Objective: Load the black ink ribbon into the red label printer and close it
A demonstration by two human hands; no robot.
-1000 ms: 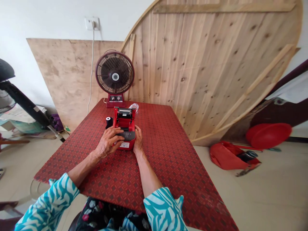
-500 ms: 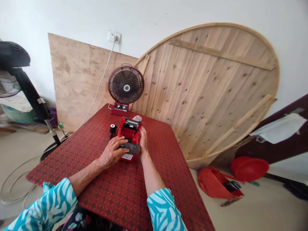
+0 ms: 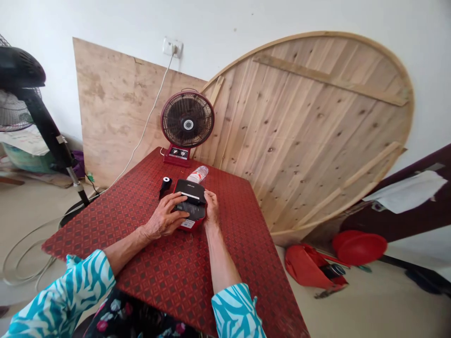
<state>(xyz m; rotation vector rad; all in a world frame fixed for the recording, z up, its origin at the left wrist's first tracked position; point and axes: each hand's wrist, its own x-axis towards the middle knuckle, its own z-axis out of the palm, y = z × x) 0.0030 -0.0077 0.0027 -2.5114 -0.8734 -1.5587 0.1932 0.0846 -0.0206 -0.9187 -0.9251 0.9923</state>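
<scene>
A small red and black printer [image 3: 190, 199] sits on the red patterned table [image 3: 148, 253], and its black lid is down. My left hand [image 3: 165, 217] lies over its left front, fingers curled on the black top. The right side of the printer is gripped by my right hand [image 3: 212, 209], thumb on the lid. A small black roll [image 3: 166, 182] stands just left of the printer. Behind it lies a clear plastic bottle [image 3: 198, 174] on its side.
A red desk fan [image 3: 186, 126] stands at the table's far end, with its cord running up to a wall socket [image 3: 172, 47]. A round wooden tabletop [image 3: 310, 126] leans on the wall. A black standing fan [image 3: 31, 108] is left; red basins [image 3: 359, 246] lie on the floor right.
The printer's lid, open and showing the red inside before, is now shut down flat. Both hands stayed on the printer. The camera view shifted a little.
</scene>
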